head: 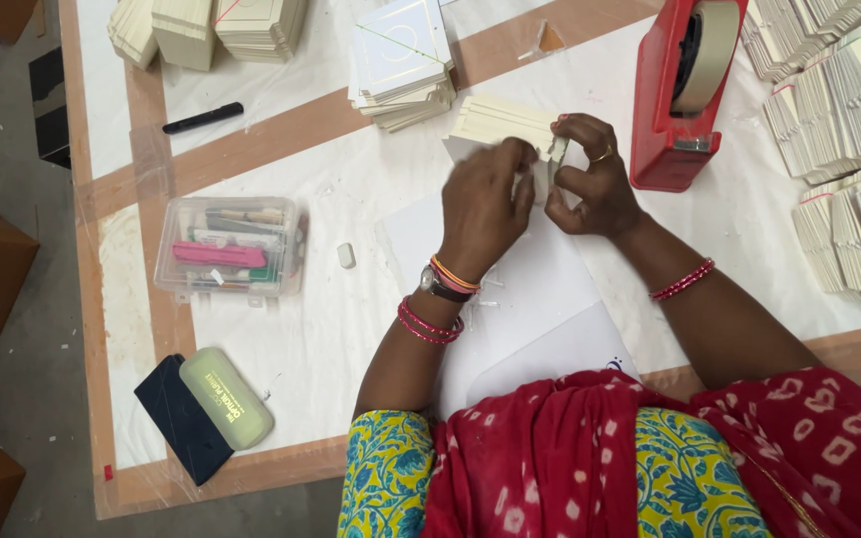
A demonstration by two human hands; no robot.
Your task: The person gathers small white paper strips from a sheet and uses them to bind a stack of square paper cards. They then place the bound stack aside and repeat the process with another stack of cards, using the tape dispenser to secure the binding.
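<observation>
My left hand (490, 204) and my right hand (595, 184) meet over the middle of the table, both pinching a small white card piece (556, 151) between their fingertips. My left hand covers most of it. Just behind the hands lies a short stack of cream cards (500, 118). White paper sheets (540, 289) lie under my wrists. A red tape dispenser (685, 95) stands right next to my right hand.
A stack of white cards with thin line prints (401, 65) sits behind. Bundles of cards (849, 149) fill the right side, more stacks (211, 28) at the back left. A clear plastic box (229, 247), black marker (203, 118), green case (226, 397) and eraser (346, 255) lie left.
</observation>
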